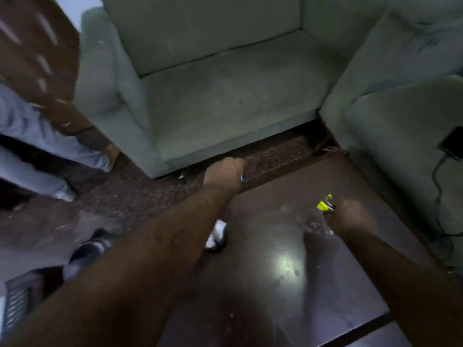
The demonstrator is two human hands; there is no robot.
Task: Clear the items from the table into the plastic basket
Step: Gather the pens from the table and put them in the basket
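My left hand [223,174] is closed in a fist past the far left edge of the dark wooden table [288,284], over the carpet. A small blue tip [241,177] sticks out of the fist; the thing itself is hidden. My right hand [352,216] is above the table's far right part, fingers closed on a small yellow-green and black item [325,204]. The picture is blurred. At the lower left edge a dark slatted thing [17,304] shows; I cannot tell if it is the plastic basket.
A pale green sofa seat [225,96] faces the table, with a second sofa [400,121] at right carrying a black phone [452,144] on a cable. Another person's legs [37,146] are at left. A shoe [216,236] and my foot [90,249] are on the carpet.
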